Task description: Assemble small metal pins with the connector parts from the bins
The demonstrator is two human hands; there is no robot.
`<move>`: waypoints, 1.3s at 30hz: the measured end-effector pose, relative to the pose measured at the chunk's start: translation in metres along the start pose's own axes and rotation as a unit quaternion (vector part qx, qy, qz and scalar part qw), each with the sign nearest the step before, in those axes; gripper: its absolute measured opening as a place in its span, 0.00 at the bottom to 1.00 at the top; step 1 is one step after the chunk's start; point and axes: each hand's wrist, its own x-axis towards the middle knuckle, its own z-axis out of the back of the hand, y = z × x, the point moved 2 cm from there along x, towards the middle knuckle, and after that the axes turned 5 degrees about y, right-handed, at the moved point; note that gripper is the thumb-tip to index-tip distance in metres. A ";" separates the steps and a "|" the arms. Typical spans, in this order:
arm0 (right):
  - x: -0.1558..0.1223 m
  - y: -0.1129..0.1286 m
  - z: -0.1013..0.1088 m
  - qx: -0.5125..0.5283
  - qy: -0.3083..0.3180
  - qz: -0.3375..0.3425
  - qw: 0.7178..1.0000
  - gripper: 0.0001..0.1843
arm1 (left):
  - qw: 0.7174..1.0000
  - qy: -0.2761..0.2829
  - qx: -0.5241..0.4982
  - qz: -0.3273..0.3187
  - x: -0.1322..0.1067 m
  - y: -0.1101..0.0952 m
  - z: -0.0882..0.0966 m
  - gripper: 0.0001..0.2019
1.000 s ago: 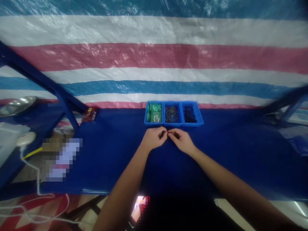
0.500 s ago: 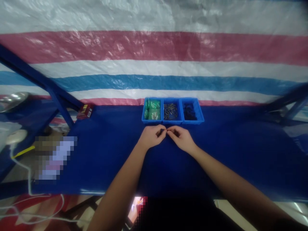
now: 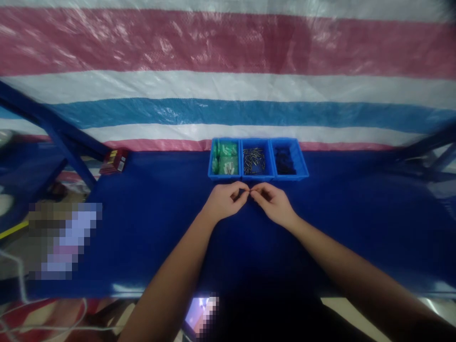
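Left hand [image 3: 225,200]: fingers [image 3: 241,185] pinched closed near frame centre; any held piece is too small to tell.
Right hand [image 3: 277,205]: pinched likewise, tips almost at the left's.
Blue bins [image 3: 272,164]: three abreast, just above the hands; green bags [image 3: 228,151], metal pins [image 3: 253,160], dark pieces [image 3: 284,160].
Counter [image 3: 142,228]: blue, beneath the bins.

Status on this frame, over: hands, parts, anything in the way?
Left hand and right hand pinched, fingertips close together; held item too small to identify. Metal pieces in middle blue bin, beyond hands. Red box far left, apart.
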 end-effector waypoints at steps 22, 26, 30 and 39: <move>0.000 -0.006 -0.002 0.046 -0.016 0.000 0.999 0.14 | 1.000 -0.009 -0.020 0.023 0.000 0.002 0.000 0.10; 0.001 -0.006 -0.002 0.051 -0.013 0.001 0.999 0.14 | 1.000 -0.015 -0.026 0.002 0.000 0.003 -0.001 0.09; 0.000 -0.005 -0.001 0.037 -0.011 0.000 0.999 0.14 | 1.000 -0.006 -0.015 0.011 0.000 0.001 0.000 0.07; 0.000 -0.004 -0.001 0.026 -0.009 0.001 1.000 0.12 | 1.000 -0.011 -0.019 0.013 -0.002 0.002 0.000 0.09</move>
